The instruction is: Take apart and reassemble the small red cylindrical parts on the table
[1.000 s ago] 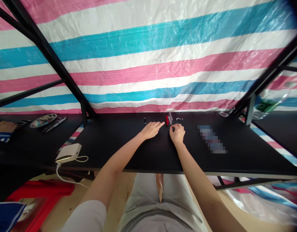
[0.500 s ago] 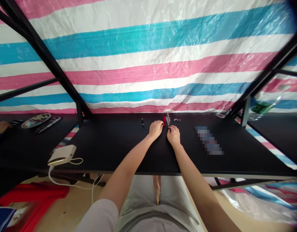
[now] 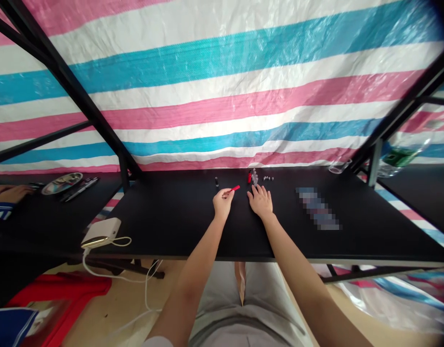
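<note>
My left hand (image 3: 222, 202) rests on the black table (image 3: 178, 217) and pinches a small red stick-like item (image 3: 235, 188) that points up and to the right. Beside it, my right hand (image 3: 260, 200) lies flat on the table with its fingers spread, holding nothing. Just beyond the right hand's fingertips stands a cluster of tiny bottles (image 3: 253, 177), one red and some clear. A single small dark bottle (image 3: 216, 181) stands alone to the left of the red item.
A white power bank (image 3: 101, 232) with a cable lies near the table's front left corner. A blurred patch (image 3: 318, 214) sits at the right. On the neighbouring left table are a metal tray (image 3: 62, 182), pens, and another person's hand (image 3: 10, 193).
My left hand has drawn back to the left, away from the bottle cluster, now holding the red item. My right hand has opened from a loose curl to lie flat.
</note>
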`<state>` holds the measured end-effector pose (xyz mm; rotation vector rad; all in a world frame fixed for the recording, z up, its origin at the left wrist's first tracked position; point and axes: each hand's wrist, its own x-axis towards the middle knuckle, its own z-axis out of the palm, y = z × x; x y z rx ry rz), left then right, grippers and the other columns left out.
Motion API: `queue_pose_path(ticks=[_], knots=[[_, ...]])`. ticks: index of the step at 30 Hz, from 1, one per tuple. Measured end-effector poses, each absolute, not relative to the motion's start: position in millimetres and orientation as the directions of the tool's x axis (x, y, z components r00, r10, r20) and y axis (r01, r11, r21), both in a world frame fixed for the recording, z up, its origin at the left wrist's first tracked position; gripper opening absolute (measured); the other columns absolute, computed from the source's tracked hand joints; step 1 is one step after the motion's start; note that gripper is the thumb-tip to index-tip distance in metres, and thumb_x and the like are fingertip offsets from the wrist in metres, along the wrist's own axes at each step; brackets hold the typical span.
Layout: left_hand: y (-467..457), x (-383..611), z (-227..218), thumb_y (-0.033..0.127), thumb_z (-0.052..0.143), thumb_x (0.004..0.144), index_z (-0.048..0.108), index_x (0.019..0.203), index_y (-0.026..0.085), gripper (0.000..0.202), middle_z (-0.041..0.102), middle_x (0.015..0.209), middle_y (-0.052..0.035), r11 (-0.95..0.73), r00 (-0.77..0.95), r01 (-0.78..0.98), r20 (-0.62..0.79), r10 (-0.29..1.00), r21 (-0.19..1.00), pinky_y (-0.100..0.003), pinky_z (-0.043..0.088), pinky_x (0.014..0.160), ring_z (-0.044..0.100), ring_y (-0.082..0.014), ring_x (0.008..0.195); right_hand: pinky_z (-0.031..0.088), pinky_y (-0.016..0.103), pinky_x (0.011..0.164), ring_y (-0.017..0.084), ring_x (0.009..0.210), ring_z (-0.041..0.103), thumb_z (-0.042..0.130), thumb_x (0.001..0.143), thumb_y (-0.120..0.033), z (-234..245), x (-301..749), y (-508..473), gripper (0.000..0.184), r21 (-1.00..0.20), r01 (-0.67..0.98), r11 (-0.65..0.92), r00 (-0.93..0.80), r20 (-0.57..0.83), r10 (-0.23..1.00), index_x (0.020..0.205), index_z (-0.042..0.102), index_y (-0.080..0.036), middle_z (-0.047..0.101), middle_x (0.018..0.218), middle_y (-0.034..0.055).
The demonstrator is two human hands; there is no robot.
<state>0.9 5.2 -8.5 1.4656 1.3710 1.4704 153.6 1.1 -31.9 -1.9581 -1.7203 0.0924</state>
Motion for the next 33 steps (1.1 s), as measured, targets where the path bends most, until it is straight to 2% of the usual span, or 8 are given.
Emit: queue_pose_path(ticks=[3,6,9,11,16,20,25,33], knots=[[1.7,-1.8,-6.8,0.036,0.06,0.073,0.066,0.085,0.016,0.024,0.067,0.081,-0.0059,-0.267,-0.212,0.232,0.317,0.924,0.935,-0.025,0.049,0.068,0.061,-0.0136,0.069,0.022,0.048,0.101,0.026,0.123,0.036,0.035,0.089,-0.036,-26.0,151.6,-2.9,0.039,-0.443,0.896,0.037,0.14,0.359,0.923,0.119,0.051,-0.019,0.048,0.129,0.0104],[4.5,-4.5,-7.7,0.037,0.061,0.072,0.067,0.087,0.016,0.026,0.067,0.084,-0.0065,-0.253,-0.253,0.201,0.299,0.92,0.947,-0.025,0.049,0.068,0.06,-0.0135,0.07,0.022,0.044,0.102,0.021,0.107,0.049,0.036,0.089,-0.035,-17.9,148.7,-7.2,0.031,-0.46,0.864,0.206,0.056,0.494,0.868,0.104,0.057,-0.019,0.059,0.11,0.0089],[6.7,-6.2,-9.6,0.039,0.062,0.071,0.067,0.089,0.016,0.029,0.067,0.085,-0.0071,-0.249,-0.279,0.153,0.284,0.917,0.956,-0.025,0.048,0.066,0.06,-0.0133,0.069,0.023,0.042,0.103,0.017,0.088,0.057,0.035,0.089,-0.032,-13.2,145.3,-9.6,0.025,-0.477,0.819,0.32,0.044,0.607,0.794,0.089,0.057,-0.019,0.063,0.09,0.0052],[6.4,-6.7,-10.1,0.039,0.062,0.071,0.068,0.089,0.016,0.03,0.067,0.085,-0.0073,-0.265,-0.278,0.137,0.293,0.915,0.955,-0.025,0.048,0.066,0.059,-0.0129,0.069,0.023,0.042,0.103,0.015,0.082,0.059,0.035,0.088,-0.03,-13.1,143.5,-9.9,0.023,-0.487,0.794,0.363,0.048,0.646,0.762,0.089,0.055,-0.019,0.063,0.084,0.0035],[4.4,-6.8,-8.5,0.039,0.063,0.071,0.069,0.087,0.017,0.028,0.066,0.083,-0.0064,-0.31,-0.259,0.117,0.33,0.908,0.944,-0.025,0.047,0.068,0.058,-0.0127,0.07,0.016,0.045,0.106,0.016,0.086,0.061,0.036,0.088,-0.03,-16.2,141.6,-10.1,0.024,-0.482,0.778,0.403,0.02,0.66,0.751,0.101,0.054,-0.02,0.066,0.091,0.0033],[4.6,-6.6,-7.5,0.037,0.063,0.07,0.069,0.087,0.017,0.027,0.066,0.082,-0.0061,-0.315,-0.264,0.118,0.336,0.904,0.942,-0.025,0.046,0.067,0.057,-0.0124,0.069,0.013,0.047,0.106,0.016,0.088,0.061,0.034,0.089,-0.029,-16.5,141.6,-10.7,0.026,-0.458,0.797,0.394,-0.006,0.646,0.763,0.099,0.058,-0.022,0.067,0.096,0.0036],[4.2,-6.8,-6.8,0.036,0.063,0.071,0.068,0.087,0.017,0.026,0.065,0.082,-0.0061,-0.316,-0.277,0.121,0.338,0.9,0.941,-0.024,0.046,0.067,0.057,-0.0125,0.069,0.014,0.045,0.105,0.016,0.086,0.061,0.034,0.089,-0.029,-15.4,142.4,-11.0,0.027,-0.469,0.817,0.336,0.049,0.637,0.769,0.098,0.058,-0.021,0.067,0.095,0.004],[3.4,-6.3,-6.7,0.035,0.063,0.07,0.068,0.086,0.017,0.025,0.066,0.08,-0.0058,-0.303,-0.295,0.122,0.326,0.898,0.945,-0.024,0.046,0.066,0.057,-0.0122,0.067,0.009,0.045,0.105,0.016,0.086,0.061,0.035,0.089,-0.028,-10.1,139.9,-16.0,0.026,-0.482,0.81,0.333,0.066,0.639,0.766,0.098,0.058,-0.022,0.067,0.096,0.0035]])
